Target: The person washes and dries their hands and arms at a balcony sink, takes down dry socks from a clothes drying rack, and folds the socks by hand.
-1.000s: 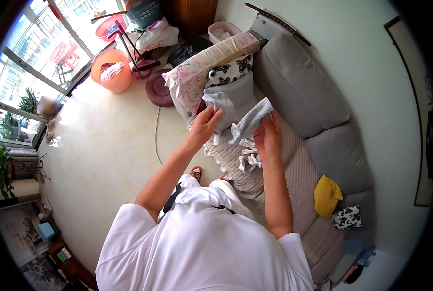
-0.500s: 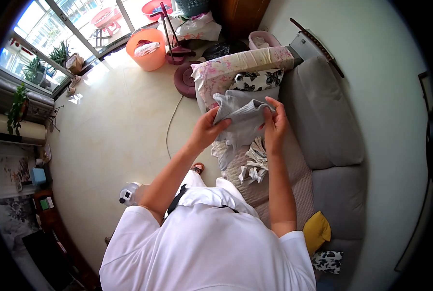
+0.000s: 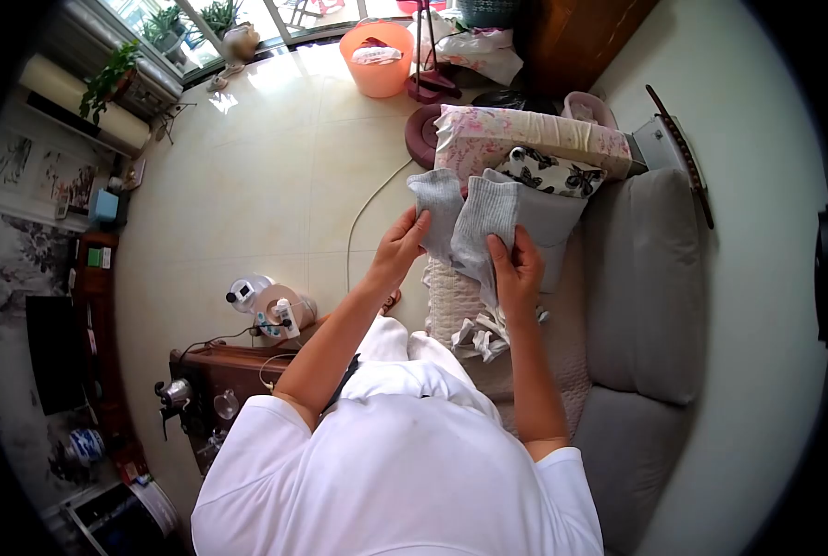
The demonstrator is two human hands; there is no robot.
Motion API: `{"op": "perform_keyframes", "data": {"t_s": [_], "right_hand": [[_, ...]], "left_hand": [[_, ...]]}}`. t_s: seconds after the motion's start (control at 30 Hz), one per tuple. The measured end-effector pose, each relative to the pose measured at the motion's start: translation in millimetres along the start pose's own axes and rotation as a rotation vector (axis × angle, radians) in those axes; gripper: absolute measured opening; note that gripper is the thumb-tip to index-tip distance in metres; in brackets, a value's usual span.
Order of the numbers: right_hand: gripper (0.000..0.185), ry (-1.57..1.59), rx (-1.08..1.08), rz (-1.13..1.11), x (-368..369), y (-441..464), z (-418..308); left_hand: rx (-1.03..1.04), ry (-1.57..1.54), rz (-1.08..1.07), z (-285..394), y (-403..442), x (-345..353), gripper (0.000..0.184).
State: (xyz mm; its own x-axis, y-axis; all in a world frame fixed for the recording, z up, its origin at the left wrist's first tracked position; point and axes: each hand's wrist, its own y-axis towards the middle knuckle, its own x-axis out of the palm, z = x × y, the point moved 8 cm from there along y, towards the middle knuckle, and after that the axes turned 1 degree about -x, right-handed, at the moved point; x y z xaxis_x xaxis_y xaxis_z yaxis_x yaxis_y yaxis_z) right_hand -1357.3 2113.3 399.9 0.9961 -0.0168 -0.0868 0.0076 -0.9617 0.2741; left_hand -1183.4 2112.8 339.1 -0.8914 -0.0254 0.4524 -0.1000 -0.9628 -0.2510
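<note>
Socks (image 3: 488, 213) were up in the air, two of them, both grey, and the person had one in each hand. On the left was one brown table (image 3: 238, 369), and past it, far off on the floor, one orange bucket (image 3: 377, 72).

Next came the left hand (image 3: 403, 246). It was nearly closed, and its thumb and fingers pinched the side of the left sock (image 3: 438, 206). That sock was to the right of the hand and stuck up past it. Its long way ran up and down, and its top leaned a bit to the left.

The right sock (image 3: 490, 211) was just beside it. Its stripy, ribbed end pointed away from the person, and its long way leaned a bit to the right. Low down the two socks touched, and I could not tell where each toe was.

Below them one heap (image 3: 484, 335) of pale cloth sat on the couch (image 3: 562, 357); I could not count its bits. The right hand (image 3: 516, 271) was half curled, its thumb in front, gripping the right sock by its lower right edge. Farther right were one butterfly pillow (image 3: 562, 174) and two big grey cushions (image 3: 641, 278).
</note>
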Motion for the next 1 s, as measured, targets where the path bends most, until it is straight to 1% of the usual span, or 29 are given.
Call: {"op": "perform_keyframes", "data": {"t_s": [0.03,0.07,0.1,0.13,0.17,0.23,0.3,0.37,0.4,0.5,0.57,0.6,0.67,0.7,0.73,0.83,0.87,0.9,0.97,1.0], "right_hand": [[0.012,0.091,0.009,-0.053,7,-2,-9],[0.010,0.101,-0.022,-0.080,18,-3,-24],[0.010,-0.009,-0.059,-0.129,29,-4,-31],[0.010,-0.119,-0.098,-0.173,39,-4,-36],[0.010,-0.231,-0.139,-0.215,49,-4,-39],[0.014,-0.252,-0.245,-0.217,62,-7,-38],[0.019,-0.318,-0.382,-0.213,72,-14,-45],[0.025,-0.329,-0.388,-0.270,80,-22,-44],[0.028,-0.336,-0.395,-0.298,85,-26,-46],[0.036,-0.202,-0.118,-0.284,92,-31,-44],[0.036,-0.082,-0.125,-0.444,115,-39,-29],[0.036,-0.022,-0.124,-0.524,125,-46,-20],[0.031,0.066,0.064,-0.757,148,-70,6],[0.029,0.112,0.162,-0.876,162,-86,13],[0.020,0.092,0.217,-0.880,171,-98,14],[0.017,0.094,0.257,-0.884,194,-125,26],[0.014,0.097,0.068,-0.835,201,-126,15],[0.014,0.121,0.193,-0.799,205,-136,26],[0.013,0.163,0.440,-0.713,208,-159,54],[0.015,0.131,0.354,-0.618,212,-161,51]], "left_hand": [[-0.010,-0.086,-0.037,0,-8,1,0.040],[-0.016,-0.173,-0.081,3,-16,4,0.041],[-0.022,-0.261,-0.129,7,-24,8,0.041],[-0.033,-0.329,-0.117,9,-32,13,0.043],[0.010,-0.222,-0.088,9,-38,7,0.044],[0.098,-0.012,-0.030,6,-47,-7,0.048],[0.160,-0.048,-0.045,6,-56,-15,0.052],[0.216,-0.088,-0.067,6,-65,-19,0.059],[0.235,-0.092,-0.048,9,-70,-23,0.059],[0.276,-0.109,0.016,21,-88,-42,0.057],[0.276,-0.134,0.058,22,-100,-63,0.052],[0.257,-0.218,0.070,21,-106,-72,0.048],[0.230,-0.388,0.103,21,-119,-91,0.040],[0.221,-0.403,0.127,20,-125,-102,0.038],[0.211,-0.416,0.153,18,-133,-114,0.035],[0.219,-0.448,0.227,-1,-156,-144,0.034],[0.220,-0.479,0.256,-9,-163,-153,0.035],[0.221,-0.511,0.282,-15,-170,-159,0.035],[0.148,-0.476,0.376,-32,-188,-169,0.045],[0.111,-0.456,0.420,-40,-196,-172,0.050]]}}
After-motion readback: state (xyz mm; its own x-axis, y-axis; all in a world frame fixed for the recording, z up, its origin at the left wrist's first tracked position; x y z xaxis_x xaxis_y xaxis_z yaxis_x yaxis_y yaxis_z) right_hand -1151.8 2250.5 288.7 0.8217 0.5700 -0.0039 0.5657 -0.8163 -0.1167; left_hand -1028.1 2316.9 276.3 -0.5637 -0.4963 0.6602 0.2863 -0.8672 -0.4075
